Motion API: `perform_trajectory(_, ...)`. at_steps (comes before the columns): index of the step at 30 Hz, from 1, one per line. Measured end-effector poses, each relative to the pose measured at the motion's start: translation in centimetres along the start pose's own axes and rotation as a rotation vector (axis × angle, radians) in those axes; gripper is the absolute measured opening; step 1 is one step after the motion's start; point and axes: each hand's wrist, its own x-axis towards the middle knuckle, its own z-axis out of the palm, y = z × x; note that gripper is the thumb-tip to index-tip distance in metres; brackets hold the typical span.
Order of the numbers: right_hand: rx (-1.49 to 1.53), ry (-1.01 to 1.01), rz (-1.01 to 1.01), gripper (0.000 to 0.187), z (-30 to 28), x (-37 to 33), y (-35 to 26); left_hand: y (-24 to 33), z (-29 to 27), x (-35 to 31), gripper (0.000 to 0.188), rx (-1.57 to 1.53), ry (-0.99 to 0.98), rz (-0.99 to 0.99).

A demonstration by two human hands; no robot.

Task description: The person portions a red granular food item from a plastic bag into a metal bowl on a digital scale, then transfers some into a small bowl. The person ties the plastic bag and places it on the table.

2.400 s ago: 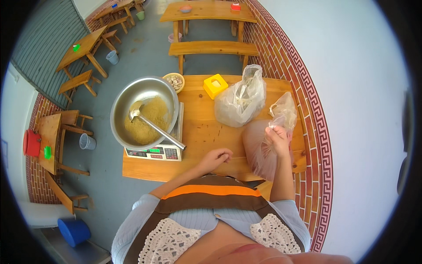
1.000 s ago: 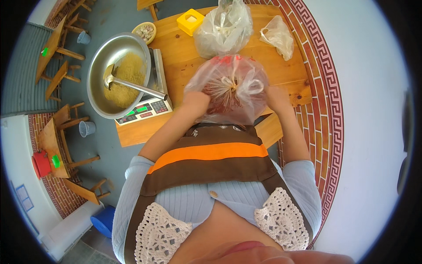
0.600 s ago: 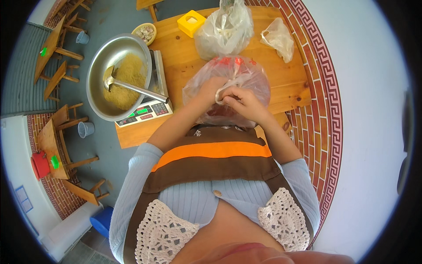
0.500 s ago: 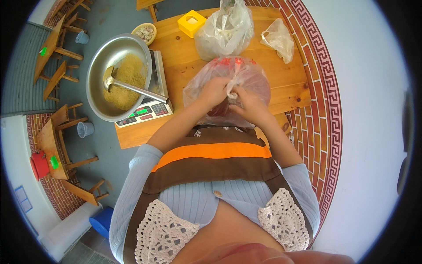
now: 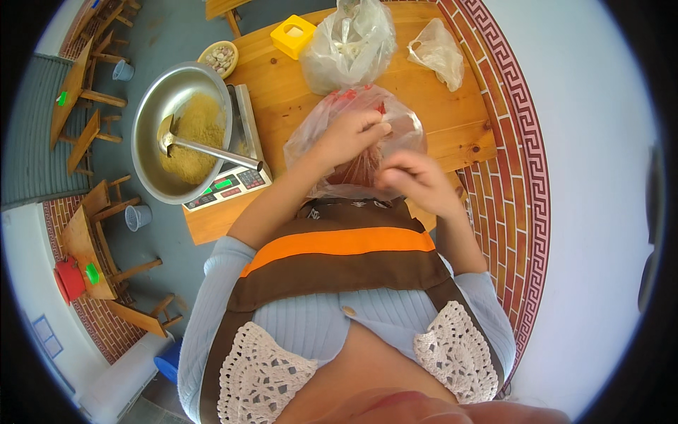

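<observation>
"Plastic bag (image 5: 361,168), clear, with reddish contents: found where?"

"Directly below both grips, at the near edge of the desk (image 5: 275,92), close to the brown apron (image 5: 346,272)."

"And the left grip (image 5: 351,139)?"

"Closed on the bag's gathered top, thumb and forefinger nearly together, pleats of plastic fanning out just beneath."

"Likewise the right grip (image 5: 421,182)?"

"Just beside, lower and to the right, fingers curled in at the pleats. Cannot tell whether pinching any plastic or merely touching."

"Beyond the grips?"

"Right behind the knotted-up plastic, a bulging whitish bag (image 5: 349,53). Just left of that, a yellow box (image 5: 293,37). Farther off, ahead and to the right of the right grip, a small crumpled bag (image 5: 439,56)."

"Off to the left of the grips?"

"A pale scale (image 5: 244,180) with green-lit display, bearing a wide metal bowl (image 5: 159,106). Inside, yellowish powder (image 5: 205,124) and a ladle (image 5: 212,152), handle stretching over the rim toward the left grip. Past that, a small yellow bowl (image 5: 235,62) of pale pieces."

"Outermost, to the right?"

"Brick-patterned wall (image 5: 487,205), past the desk's edge."
</observation>
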Motion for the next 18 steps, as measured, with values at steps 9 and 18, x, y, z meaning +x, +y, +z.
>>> perform_trajectory(9, -1.125, 0.34, 0.051, 0.037, -2.8, 4.0, 7.8, -5.5, -0.4, -2.1, 0.017, 0.658, 0.213, 0.218)
perform_trajectory(18, -1.145, 0.135, -0.146, 0.03, -1.9, 7.3, 11.3, -8.5, 1.4, 0.5, 0.011, 1.204, 0.092, 0.214)
